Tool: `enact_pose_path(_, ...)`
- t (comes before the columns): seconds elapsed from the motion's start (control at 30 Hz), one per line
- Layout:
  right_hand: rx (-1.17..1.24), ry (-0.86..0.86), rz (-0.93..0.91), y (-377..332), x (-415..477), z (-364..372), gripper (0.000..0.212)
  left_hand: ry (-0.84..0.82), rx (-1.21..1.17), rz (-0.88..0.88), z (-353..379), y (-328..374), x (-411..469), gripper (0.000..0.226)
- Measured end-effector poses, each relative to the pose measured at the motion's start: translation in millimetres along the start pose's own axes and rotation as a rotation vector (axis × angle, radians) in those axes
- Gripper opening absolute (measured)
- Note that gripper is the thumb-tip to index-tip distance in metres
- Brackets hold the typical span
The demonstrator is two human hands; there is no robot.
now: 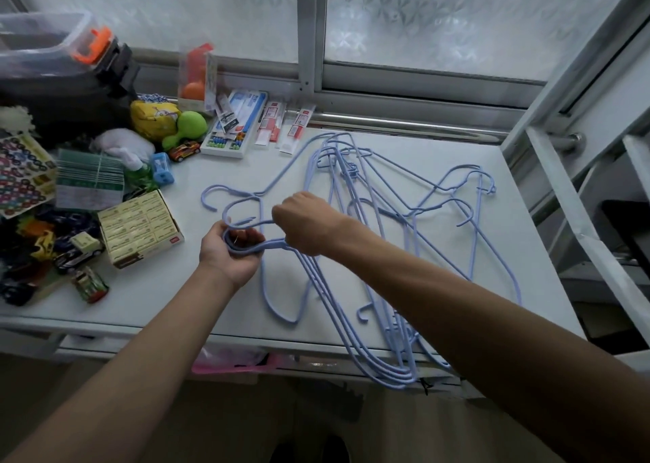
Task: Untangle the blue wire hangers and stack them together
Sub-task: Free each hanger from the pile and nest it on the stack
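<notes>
Desk (147, 301): white, set against a frosted window (457, 16).

Hangers (373, 237): blue wire, many, lay tangled across the middle and right of the desk; the lower ends of several overhung its front edge. One hook (211, 199) lay free on the desk to the left of the heap.

Left hand (230, 255): curled shut around a bunch of hooks gathered together, palm facing up.

Right hand (306, 223): closed in a fist on the wire necks just right of the left hand, knuckles up, forearm crossing over the heap.

Left side of desk: box (140, 228) of small yellow packs, toy cars (79, 251), a green toy (188, 126), sticker sheets (21, 174), a stationery tray (232, 139), a clear bin (42, 40) with an orange latch.
</notes>
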State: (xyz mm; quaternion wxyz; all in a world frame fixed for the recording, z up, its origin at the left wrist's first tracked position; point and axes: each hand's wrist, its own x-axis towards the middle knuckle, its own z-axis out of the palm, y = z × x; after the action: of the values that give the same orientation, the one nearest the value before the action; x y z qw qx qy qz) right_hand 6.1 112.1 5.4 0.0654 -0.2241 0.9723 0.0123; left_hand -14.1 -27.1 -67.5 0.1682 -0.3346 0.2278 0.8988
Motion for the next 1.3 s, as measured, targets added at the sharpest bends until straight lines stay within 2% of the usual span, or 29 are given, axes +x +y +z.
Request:
enact_pose_path(0.27, 0.002, 0.035, -0.027, -11, -8, 24, 0.021, 0.059, -0.041, 0.049, -2, -3, -3, 0.043)
enact_pose_path(0.4, 0.103, 0.056, 0.037, -3, -11, 30, 0.035, 0.096, 0.014, 0.077, 5, -4, -9, 0.047)
enact_pose_path(0.5, 0.306, 0.23, 0.269, 17, -16, 24, 0.033, 0.12, 0.044, 0.074, 9, -4, -12, 0.046)
enact_pose_path(0.6, 0.436, 0.444, 0.713, 50, -27, 25, 0.027, 0.151, 0.055, 0.092, 10, -4, -15, 0.043)
enact_pose_path(0.7, 0.494, 0.4, 1.103, 85, -46, 36, 0.037, 0.195, 0.068, 0.131, 14, -7, -20, 0.043)
enact_pose_path(0.8, 0.52, 0.266, 1.285, 109, -71, 45, 0.037, 0.222, 0.038, 0.176, 19, -4, -22, 0.043)
enact_pose_path(0.9, 0.546, 0.141, 1.237, 116, -86, 51, 0.033, 0.224, -0.002, 0.211, 19, 6, -18, 0.044)
enact_pose_path(1.0, 0.4, 0.177, 1.137, 114, -87, 54, 0.028, 0.202, -0.014, 0.227, 20, 19, -17, 0.044)
enact_pose_path(1.07, 0.372, 0.207, 1.134, 113, -87, 56, 0.03, 0.194, -0.01, 0.237, 21, 26, -18, 0.044)
enact_pose_path(1.2, 0.457, 0.391, 1.134, 112, -88, 56, 0.034, 0.204, 0.006, 0.231, 21, 37, -19, 0.05)
enact_pose_path(1.3, 0.569, 0.554, 1.093, 115, -92, 50, 0.023, 0.23, -0.007, 0.227, 20, 38, -20, 0.046)
